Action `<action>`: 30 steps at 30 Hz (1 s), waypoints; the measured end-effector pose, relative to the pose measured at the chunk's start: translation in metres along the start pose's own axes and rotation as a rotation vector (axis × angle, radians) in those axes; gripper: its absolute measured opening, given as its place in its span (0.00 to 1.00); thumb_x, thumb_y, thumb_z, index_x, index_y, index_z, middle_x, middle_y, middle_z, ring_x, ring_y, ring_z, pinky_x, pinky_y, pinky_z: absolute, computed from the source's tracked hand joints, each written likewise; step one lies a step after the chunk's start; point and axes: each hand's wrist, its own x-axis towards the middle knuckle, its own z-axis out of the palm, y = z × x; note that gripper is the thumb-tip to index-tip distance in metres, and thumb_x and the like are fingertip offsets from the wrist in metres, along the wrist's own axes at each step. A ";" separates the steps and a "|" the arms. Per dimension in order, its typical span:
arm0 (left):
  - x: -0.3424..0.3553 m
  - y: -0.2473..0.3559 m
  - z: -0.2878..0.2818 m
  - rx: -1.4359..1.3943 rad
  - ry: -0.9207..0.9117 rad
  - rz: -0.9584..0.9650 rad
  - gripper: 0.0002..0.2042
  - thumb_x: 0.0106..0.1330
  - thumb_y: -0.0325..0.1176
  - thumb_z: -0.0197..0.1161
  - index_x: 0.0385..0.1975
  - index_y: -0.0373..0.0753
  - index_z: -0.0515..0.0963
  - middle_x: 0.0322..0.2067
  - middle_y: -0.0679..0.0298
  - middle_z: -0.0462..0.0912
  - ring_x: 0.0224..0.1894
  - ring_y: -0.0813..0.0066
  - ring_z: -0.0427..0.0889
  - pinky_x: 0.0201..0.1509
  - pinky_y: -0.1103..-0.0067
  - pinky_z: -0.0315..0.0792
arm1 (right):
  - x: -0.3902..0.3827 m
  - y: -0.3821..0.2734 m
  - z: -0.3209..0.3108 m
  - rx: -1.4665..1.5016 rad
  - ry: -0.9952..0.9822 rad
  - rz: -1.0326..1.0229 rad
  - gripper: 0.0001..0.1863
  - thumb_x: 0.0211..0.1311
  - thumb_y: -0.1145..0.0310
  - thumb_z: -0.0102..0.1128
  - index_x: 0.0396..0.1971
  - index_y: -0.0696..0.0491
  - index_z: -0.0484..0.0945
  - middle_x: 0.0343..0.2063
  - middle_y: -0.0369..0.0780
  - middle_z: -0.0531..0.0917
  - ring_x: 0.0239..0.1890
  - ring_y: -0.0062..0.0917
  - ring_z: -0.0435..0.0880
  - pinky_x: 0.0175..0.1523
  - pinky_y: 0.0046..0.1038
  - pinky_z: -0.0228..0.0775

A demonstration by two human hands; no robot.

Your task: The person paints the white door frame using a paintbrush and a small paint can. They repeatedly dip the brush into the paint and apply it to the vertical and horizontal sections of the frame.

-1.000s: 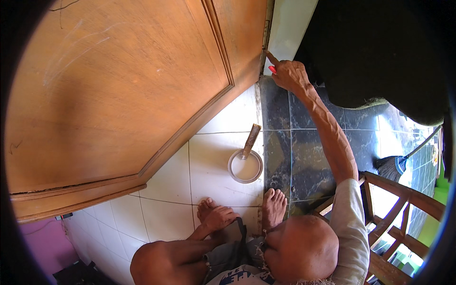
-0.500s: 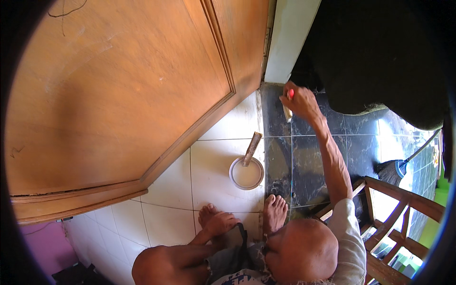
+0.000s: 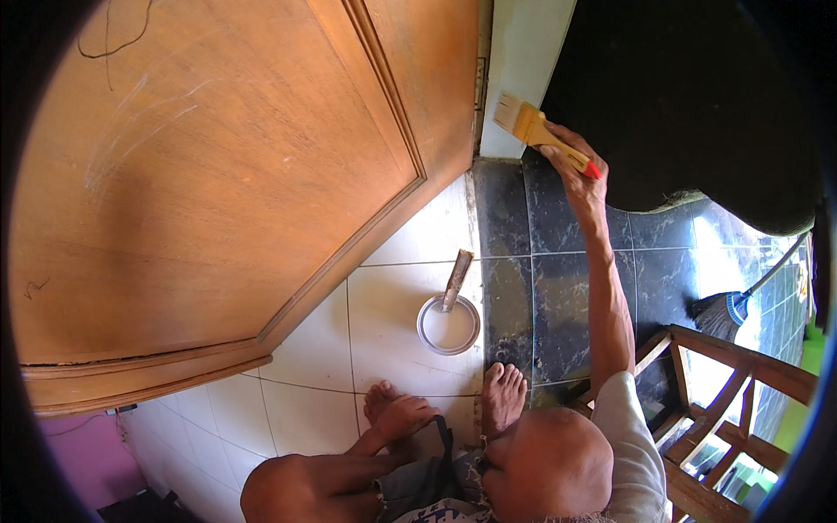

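Observation:
My right hand (image 3: 575, 170) is closed round the handle of a flat paintbrush (image 3: 530, 125), yellowish with a red handle end. Its pale bristles lie at the white door frame (image 3: 523, 65), low down near the floor. Whether they press on the surface is hard to tell. My left hand (image 3: 405, 417) rests low by my left foot, its fingers loosely stretched with nothing seen in them, the tips near a dark strap. Between my feet and the frame stands a round can (image 3: 449, 350) of whitish paint, with a paint-crusted wooden stick (image 3: 458, 279) leaning in it.
A brown wooden door (image 3: 235, 192) fills the left side. White tiles (image 3: 392, 305) meet dark tiles (image 3: 571, 288) beside the can. At right are a wooden frame with slats (image 3: 741, 375) and a broom (image 3: 722, 314). A large dark shape (image 3: 689, 96) hangs at upper right.
My right hand has moved up and turned, carrying the paintbrush from pointing down by the frame's foot to lying across the white frame, bristles to the left. My left hand has stayed put.

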 end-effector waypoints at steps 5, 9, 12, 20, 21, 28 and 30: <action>0.001 0.000 0.000 0.003 -0.005 -0.004 0.10 0.66 0.35 0.64 0.46 0.47 0.82 0.32 0.65 0.78 0.39 0.63 0.81 0.47 0.66 0.74 | 0.032 0.019 0.013 -0.197 -0.070 -0.252 0.15 0.66 0.73 0.66 0.52 0.55 0.83 0.48 0.43 0.85 0.49 0.28 0.85 0.55 0.27 0.76; 0.001 0.001 -0.001 0.004 0.006 -0.001 0.11 0.66 0.35 0.64 0.46 0.47 0.82 0.33 0.65 0.79 0.40 0.64 0.81 0.47 0.67 0.74 | 0.015 0.012 0.028 -0.313 0.082 -0.297 0.12 0.66 0.74 0.66 0.48 0.57 0.85 0.46 0.43 0.86 0.46 0.32 0.87 0.52 0.28 0.78; -0.001 0.002 0.001 0.015 0.018 -0.004 0.10 0.66 0.35 0.64 0.46 0.48 0.82 0.32 0.66 0.79 0.39 0.64 0.81 0.46 0.67 0.74 | 0.000 0.016 0.032 -0.338 0.052 -0.299 0.12 0.66 0.74 0.66 0.48 0.56 0.85 0.45 0.43 0.86 0.45 0.32 0.87 0.51 0.28 0.78; -0.001 -0.002 0.005 0.024 0.060 0.009 0.08 0.65 0.36 0.64 0.43 0.50 0.82 0.32 0.67 0.78 0.37 0.66 0.81 0.45 0.69 0.74 | 0.014 0.014 0.032 -0.394 0.056 -0.326 0.11 0.66 0.71 0.66 0.47 0.53 0.86 0.43 0.41 0.87 0.44 0.34 0.88 0.49 0.29 0.80; 0.000 -0.001 0.005 0.019 0.047 0.002 0.09 0.65 0.35 0.64 0.44 0.49 0.82 0.32 0.67 0.79 0.38 0.65 0.81 0.45 0.68 0.74 | 0.008 0.013 0.028 -0.378 0.001 -0.296 0.11 0.65 0.71 0.67 0.47 0.53 0.86 0.43 0.40 0.87 0.44 0.36 0.88 0.48 0.30 0.80; 0.001 -0.002 0.002 -0.010 0.017 0.002 0.11 0.65 0.33 0.65 0.46 0.48 0.83 0.32 0.65 0.80 0.39 0.63 0.82 0.46 0.66 0.76 | 0.040 0.011 0.018 -0.624 -0.124 -0.397 0.12 0.63 0.66 0.68 0.47 0.46 0.86 0.44 0.35 0.87 0.41 0.32 0.88 0.45 0.32 0.82; 0.001 -0.001 0.002 -0.019 0.020 -0.003 0.11 0.64 0.33 0.65 0.46 0.48 0.83 0.32 0.65 0.80 0.39 0.62 0.82 0.46 0.65 0.75 | 0.046 0.001 0.019 -0.695 -0.042 -0.510 0.14 0.63 0.67 0.69 0.48 0.45 0.85 0.44 0.34 0.87 0.42 0.31 0.88 0.45 0.31 0.82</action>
